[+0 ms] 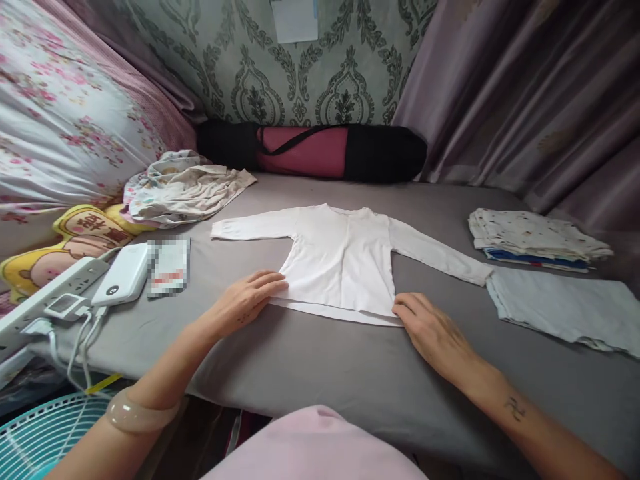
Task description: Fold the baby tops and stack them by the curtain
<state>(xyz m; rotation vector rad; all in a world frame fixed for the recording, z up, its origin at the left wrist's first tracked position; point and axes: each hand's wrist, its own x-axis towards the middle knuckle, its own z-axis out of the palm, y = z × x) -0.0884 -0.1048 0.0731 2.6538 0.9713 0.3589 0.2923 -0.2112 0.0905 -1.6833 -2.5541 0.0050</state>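
Note:
A small white long-sleeved shirt (340, 257) lies spread on the grey bed sheet, neck away from me and sleeves stretched out to both sides. At its lower left corner, my left hand (255, 293) is closed on the hem, thumb hidden beneath the fingers. My right hand (430, 327) pinches the hem at the lower right corner. Between the hands, the front layer's edge sits a little above the back layer's edge. The right cuff reaches a folded light grey garment (570, 310).
Folded clothes (537, 233) are stacked at the right. A crumpled patterned cloth (185, 187) lies at the left, near a white power bank (123, 273) and a power strip (55, 300) with cables. A long black-and-red bag (305, 152) lines the wall. A turquoise fan (50, 433) stands below left.

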